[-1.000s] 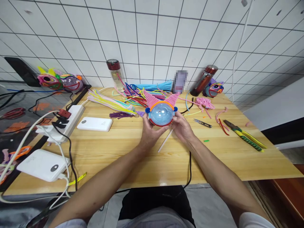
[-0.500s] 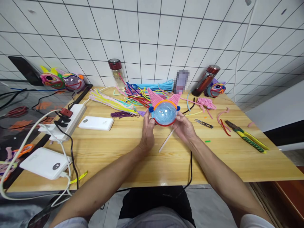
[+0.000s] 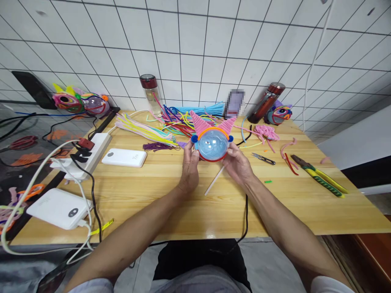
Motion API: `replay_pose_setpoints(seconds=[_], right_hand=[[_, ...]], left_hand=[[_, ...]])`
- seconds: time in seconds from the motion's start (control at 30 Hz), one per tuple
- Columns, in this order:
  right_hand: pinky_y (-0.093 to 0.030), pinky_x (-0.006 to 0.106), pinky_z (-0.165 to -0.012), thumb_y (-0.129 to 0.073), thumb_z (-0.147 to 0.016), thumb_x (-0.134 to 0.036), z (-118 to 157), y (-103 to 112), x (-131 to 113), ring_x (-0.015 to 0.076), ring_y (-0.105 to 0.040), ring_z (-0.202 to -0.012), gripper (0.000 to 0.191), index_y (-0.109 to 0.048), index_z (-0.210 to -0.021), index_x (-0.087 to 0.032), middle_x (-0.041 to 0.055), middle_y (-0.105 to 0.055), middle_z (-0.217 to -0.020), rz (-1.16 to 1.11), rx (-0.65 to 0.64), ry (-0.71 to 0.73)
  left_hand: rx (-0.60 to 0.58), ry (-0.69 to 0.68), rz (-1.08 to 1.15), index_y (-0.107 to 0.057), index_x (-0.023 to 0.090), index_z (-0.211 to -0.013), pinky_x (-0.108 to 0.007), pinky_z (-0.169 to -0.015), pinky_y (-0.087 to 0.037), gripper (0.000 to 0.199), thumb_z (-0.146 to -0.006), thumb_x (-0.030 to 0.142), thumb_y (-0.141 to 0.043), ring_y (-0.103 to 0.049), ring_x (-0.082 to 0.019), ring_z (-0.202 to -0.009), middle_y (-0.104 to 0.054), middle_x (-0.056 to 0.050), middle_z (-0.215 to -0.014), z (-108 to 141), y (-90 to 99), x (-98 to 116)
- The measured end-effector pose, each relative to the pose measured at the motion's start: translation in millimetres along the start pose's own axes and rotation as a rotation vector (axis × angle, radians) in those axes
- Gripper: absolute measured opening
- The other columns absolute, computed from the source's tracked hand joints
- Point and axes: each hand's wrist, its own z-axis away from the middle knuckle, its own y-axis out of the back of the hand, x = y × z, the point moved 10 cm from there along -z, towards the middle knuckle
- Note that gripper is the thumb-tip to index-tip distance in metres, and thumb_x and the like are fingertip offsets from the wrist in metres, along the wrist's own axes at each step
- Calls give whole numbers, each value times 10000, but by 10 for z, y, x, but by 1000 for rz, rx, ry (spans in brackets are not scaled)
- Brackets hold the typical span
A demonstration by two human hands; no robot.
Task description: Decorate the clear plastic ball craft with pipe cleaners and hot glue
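Between my two hands is a clear ball ornament [image 3: 211, 145] with pink pipe-cleaner ears, an orange band over its top, a red rim below and blue pom-poms at its sides. My left hand [image 3: 190, 165] is closed on its left side, thumb toward me. On the opposite side, my right hand [image 3: 238, 165] grips the ornament with thumb and fingers. A thin pale stick [image 3: 214, 180] slants down toward the tabletop beside my right hand; whether my fingers touch it is hidden. Behind the ornament lies a heap of coloured pipe cleaners [image 3: 180, 122].
Snips [image 3: 263, 158] and green-yellow pliers [image 3: 317, 176] lie to the right. White power banks [image 3: 124, 158] and a power strip [image 3: 88, 158] with cables are on the left. Two bottles, a glass one [image 3: 152, 95] and a red one [image 3: 266, 102], stand near the tiled wall.
The ornament and both hands keep nearly the same place and hold. The whole view has shifted very slightly.
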Motion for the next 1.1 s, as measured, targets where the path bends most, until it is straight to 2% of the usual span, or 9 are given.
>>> replay_pose_setpoints(seconds=[0.13,0.37,0.57,0.73,0.97,1.1], right_hand=[[-582,354,-890,-808,-758,-342,15,-7,-11,201,-642,-901,271,-725,-1015,-319,-29,-729,-993,32,8,17],[-597,336,-846,-853,-735,-358,25,-36,-16,190,-634,-878,294,-733,-1000,-315,-29,-735,-1023,11,12,23],[-604,353,-853,-874,-744,-377,30,-27,1,201,-635,-885,305,-726,-1004,-318,-21,-744,-1023,8,11,26],[-606,309,-801,-909,-750,-386,36,-50,22,183,-643,-881,320,-727,-1002,-309,-22,-752,-1045,-15,6,25],[-619,285,-771,-947,-749,-404,38,-81,63,173,-682,-916,342,-701,-963,-300,-37,-763,-1047,-67,-8,26],[-619,282,-764,-967,-743,-425,42,-87,63,165,-678,-899,356,-714,-958,-298,-43,-757,-1017,-74,-18,17]], left_hand=[[25,9,13,-504,328,-1645,-436,-1062,-622,718,-1068,755,-509,-652,-294,-1375,-595,-126,-1641,-12,20,2],[46,25,47,-568,312,-1552,-419,-982,-656,692,-1038,775,-544,-702,-259,-1174,-653,-119,-1548,-32,26,15],[47,31,42,-563,319,-1538,-414,-945,-662,673,-1043,774,-527,-706,-253,-1118,-679,-113,-1451,-48,21,7],[67,38,74,-597,302,-1472,-360,-847,-645,628,-1037,753,-558,-677,-216,-992,-702,-96,-1345,-60,39,2],[71,53,174,-634,295,-1397,-323,-796,-614,581,-1035,743,-559,-676,-222,-1003,-707,-89,-1277,-44,43,14],[94,45,170,-662,290,-1321,-315,-824,-607,544,-991,722,-660,-666,-219,-1028,-708,-73,-1245,-57,73,19]])
